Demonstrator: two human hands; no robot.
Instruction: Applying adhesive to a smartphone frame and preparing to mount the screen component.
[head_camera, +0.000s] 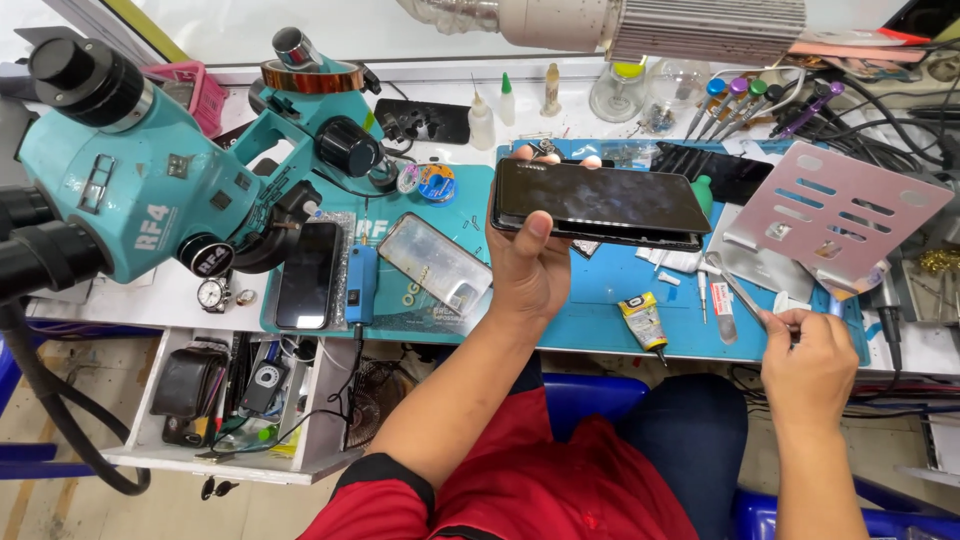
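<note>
Over the cluttered bench (600, 335), your left hand (528, 262) grips a dark phone (600, 203) level; your right hand (808, 362) pinches metal tweezers (735, 288).

A phone (600, 203) is held above the mat (600, 300) on the surface (180, 300); a microscope (120, 170) is set at left, a perforated plate (835, 215) at right, an open drawer (230, 400) below.

Teal microscope (130, 190) at left, glue tube (643, 322) on blue mat (600, 290), open drawer (230, 400) below
</note>
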